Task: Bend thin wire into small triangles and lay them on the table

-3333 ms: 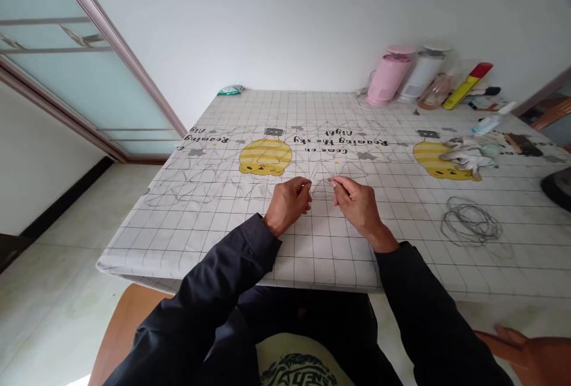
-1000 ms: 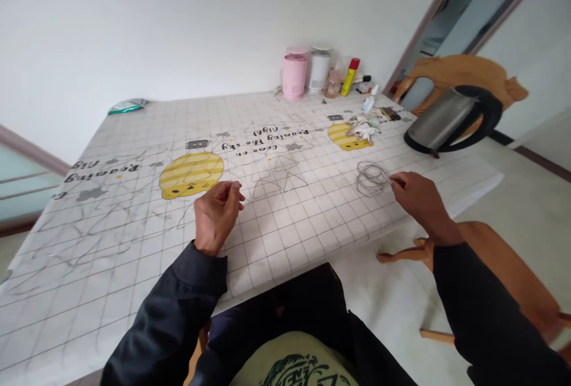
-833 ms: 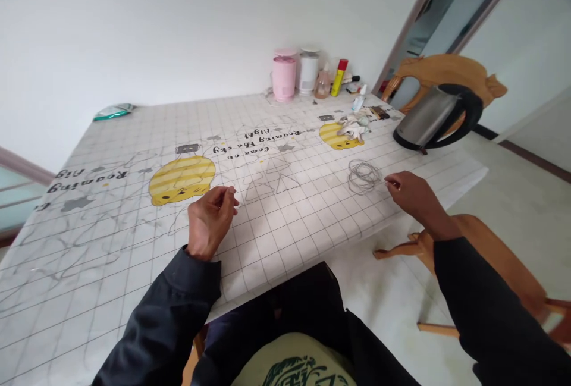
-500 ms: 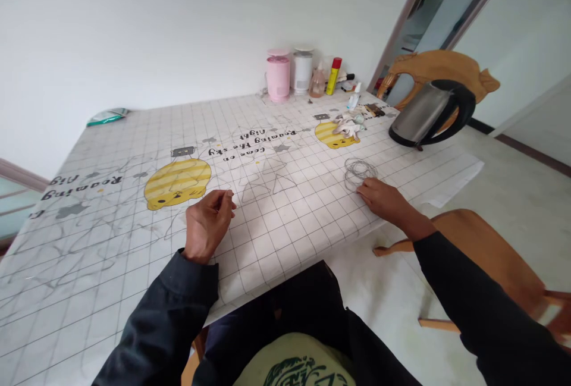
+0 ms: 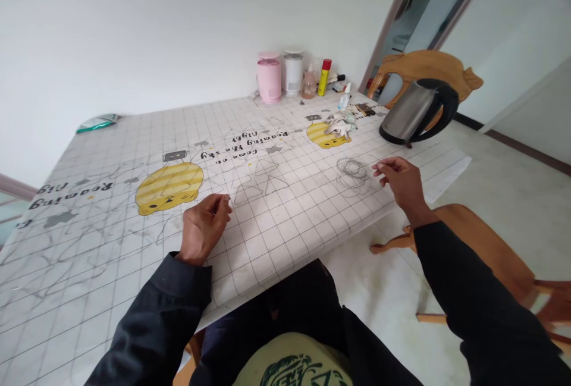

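A loose coil of thin grey strand, like fine wire or thread [image 5: 352, 170], lies on the right part of the table. My right hand [image 5: 401, 181] is just right of the coil, raised a little, with thumb and forefinger pinched at its outer loops. The strand is too fine to follow fully between the fingertips. My left hand [image 5: 206, 224] rests near the table's front edge, fingers curled and thumb pressed against them. Whatever it may hold is hidden or too small to see.
A checked table cover [image 5: 267, 237] has faint grey lines. A steel kettle [image 5: 408, 113], crumpled gloves [image 5: 339, 125], a pink container [image 5: 269, 79], a white container [image 5: 293, 74], a yellow spray can [image 5: 324, 79] and a green packet [image 5: 97, 123] stand or lie around. A wooden chair [image 5: 477, 249] is right.
My right hand has lifted and shifted right, off the coil's near edge. The coil's loops look wider and looser. My left hand has barely moved; the whole view has shifted slightly.
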{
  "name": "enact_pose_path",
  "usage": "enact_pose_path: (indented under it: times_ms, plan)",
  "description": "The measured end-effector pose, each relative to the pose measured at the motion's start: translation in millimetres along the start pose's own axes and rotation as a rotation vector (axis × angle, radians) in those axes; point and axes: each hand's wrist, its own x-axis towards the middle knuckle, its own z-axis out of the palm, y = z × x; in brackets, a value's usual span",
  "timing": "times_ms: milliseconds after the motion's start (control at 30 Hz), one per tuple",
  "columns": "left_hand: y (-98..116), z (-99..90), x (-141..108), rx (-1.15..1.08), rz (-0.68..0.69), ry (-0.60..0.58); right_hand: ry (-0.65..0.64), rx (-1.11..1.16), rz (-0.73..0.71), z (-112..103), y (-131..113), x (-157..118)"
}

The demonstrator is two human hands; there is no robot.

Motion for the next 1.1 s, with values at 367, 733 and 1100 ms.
enact_pose_path:
  times_ms: [367, 733, 1100]
  plan:
    - [89.7, 51.4, 21.1, -0.172, 0.160, -0.254, -0.199, 0.452, 0.308, 16.4, -0.3, 15.3]
    - [166.5, 226.8, 86.9, -0.507, -0.088, -0.601, -0.341, 0.444, 0.348, 19.4, -3.3, 9.8]
    - [162.8, 251.2, 92.8, -0.645, -0.279, -0.608, -0.030, -0.178, -0.205, 22.3, -0.2, -35.4]
